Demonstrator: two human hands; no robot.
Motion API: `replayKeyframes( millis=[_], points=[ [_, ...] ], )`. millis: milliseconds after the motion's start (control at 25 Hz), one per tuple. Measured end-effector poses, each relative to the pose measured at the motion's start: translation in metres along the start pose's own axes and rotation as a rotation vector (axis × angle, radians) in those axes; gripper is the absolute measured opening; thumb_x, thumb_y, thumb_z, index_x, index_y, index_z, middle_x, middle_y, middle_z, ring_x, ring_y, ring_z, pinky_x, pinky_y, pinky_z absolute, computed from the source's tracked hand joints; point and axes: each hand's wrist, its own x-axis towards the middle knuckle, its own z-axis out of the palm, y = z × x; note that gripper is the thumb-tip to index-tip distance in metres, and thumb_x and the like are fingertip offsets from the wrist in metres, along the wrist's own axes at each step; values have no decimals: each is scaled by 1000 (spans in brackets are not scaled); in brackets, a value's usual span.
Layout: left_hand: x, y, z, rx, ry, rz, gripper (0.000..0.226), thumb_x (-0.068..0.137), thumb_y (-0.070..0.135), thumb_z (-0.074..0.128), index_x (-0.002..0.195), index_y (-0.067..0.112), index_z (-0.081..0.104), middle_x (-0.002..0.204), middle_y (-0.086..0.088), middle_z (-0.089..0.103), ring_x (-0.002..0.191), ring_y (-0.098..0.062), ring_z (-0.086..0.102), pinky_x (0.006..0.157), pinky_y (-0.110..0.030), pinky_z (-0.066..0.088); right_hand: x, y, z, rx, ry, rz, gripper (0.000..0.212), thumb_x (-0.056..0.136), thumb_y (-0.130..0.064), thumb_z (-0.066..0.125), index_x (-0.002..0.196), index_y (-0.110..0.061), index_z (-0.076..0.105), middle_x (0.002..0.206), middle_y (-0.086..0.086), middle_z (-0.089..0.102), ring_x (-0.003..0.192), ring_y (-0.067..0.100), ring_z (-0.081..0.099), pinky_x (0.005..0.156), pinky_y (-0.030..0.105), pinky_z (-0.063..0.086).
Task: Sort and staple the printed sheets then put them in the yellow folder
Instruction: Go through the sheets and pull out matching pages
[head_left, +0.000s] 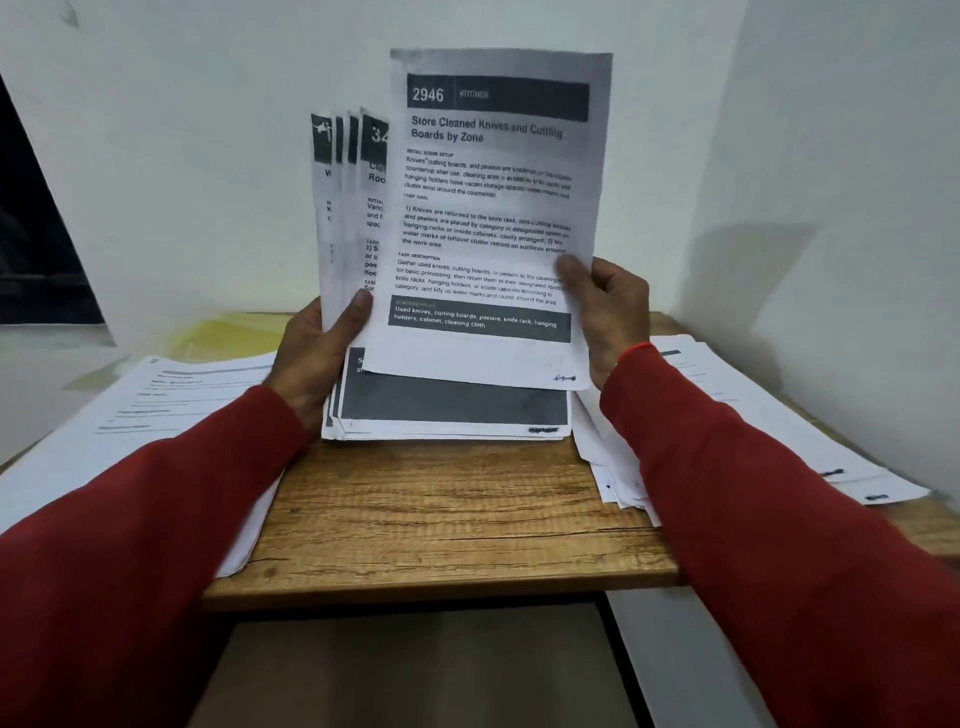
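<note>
I am in the sorting step. My right hand (605, 312) pinches one sheet (493, 208), my left hand (322, 348) grips the fanned stack (353, 208) behind it. Next I must choose its pile. Bare table (441, 519) lies below both grips; the yellow folder (234, 332) lies beyond my left hand.

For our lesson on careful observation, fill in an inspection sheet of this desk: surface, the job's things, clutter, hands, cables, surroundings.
Surface: wooden table, bare wood at its near middle.
Job's things: front sheet headed 2946 held upright; fanned stack behind it; yellow folder at far left; no stapler seen.
Clutter: loose sheets at left and at right, overhanging the edges.
Hands: left hand grips the fanned stack; right hand pinches the front sheet.
Cables: nothing seen.
Surroundings: white wall behind; dark opening at left.
</note>
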Motion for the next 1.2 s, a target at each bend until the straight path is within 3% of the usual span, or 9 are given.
replayKeyframes(
  millis=[120, 240, 360, 480, 640, 800, 920, 1120, 1200],
  points=[
    [1, 1, -2, 0, 30, 1, 20, 95, 26, 63, 111, 15, 68, 105, -3, 77, 90, -18, 74, 73, -30, 59, -1, 1, 0, 63, -69, 75, 16, 86, -10, 72, 100, -1, 72, 102, 21, 73, 88, 30, 69, 90, 51, 56],
    [2, 1, -2, -15, 32, -12, 26, 95, 28, 63, 116, 13, 67, 106, -5, 76, 92, -20, 74, 73, -32, 60, 0, -3, -1, 30, -42, 62, 21, 88, -10, 70, 104, 3, 71, 95, 16, 73, 79, 25, 69, 81, 41, 60],
    [2, 0, -3, -28, 33, -17, 34, 91, 30, 66, 120, 12, 66, 112, -10, 74, 96, -25, 73, 77, -38, 61, 1, -5, -2, 39, 3, 31, 14, 89, -10, 70, 97, 0, 73, 84, 8, 73, 71, 19, 67, 71, 32, 58],
    [3, 0, -5, -13, 50, -11, 28, 92, 27, 67, 115, 13, 68, 110, -11, 74, 92, -24, 73, 78, -38, 61, 7, -5, -8, 53, 153, -25, 8, 88, -12, 70, 86, -6, 74, 78, 4, 69, 66, 14, 62, 67, 28, 56],
    [2, 0, -4, -11, 63, -3, 22, 94, 23, 65, 114, 13, 68, 107, -4, 75, 88, -17, 73, 70, -31, 60, 27, -6, -34, 121, 464, -110, 9, 83, -1, 69, 91, -5, 69, 84, 5, 69, 72, 14, 63, 70, 25, 54],
    [2, 0, -4, -15, 71, -3, 25, 94, 22, 66, 116, 12, 68, 107, -4, 76, 90, -18, 74, 69, -30, 60, 32, -4, -39, 201, 509, -111, 23, 80, 7, 70, 82, -14, 62, 85, 6, 68, 76, 18, 64, 73, 28, 56],
    [1, 1, -3, -23, 69, -1, 19, 95, 20, 64, 113, 14, 68, 101, -1, 77, 87, -15, 74, 67, -29, 59, 32, -3, -35, 224, 509, -92, 25, 80, 6, 71, 96, -10, 61, 88, 9, 67, 75, 16, 64, 72, 26, 57],
    [1, 1, -2, -19, 67, 5, 18, 95, 21, 64, 112, 14, 68, 100, 0, 77, 87, -15, 74, 69, -29, 60, 31, -9, -36, 442, 504, -30, 57, 83, 6, 69, 128, -14, 41, 103, 11, 65, 87, 22, 68, 81, 39, 60],
    [2, 1, -2, -12, 70, 4, 19, 94, 21, 65, 112, 14, 68, 100, 0, 77, 87, -15, 74, 70, -29, 60, 33, -7, -40, 437, 505, 22, 58, 83, 4, 69, 134, -9, 43, 111, 13, 66, 92, 27, 69, 82, 45, 59]
  ],
)
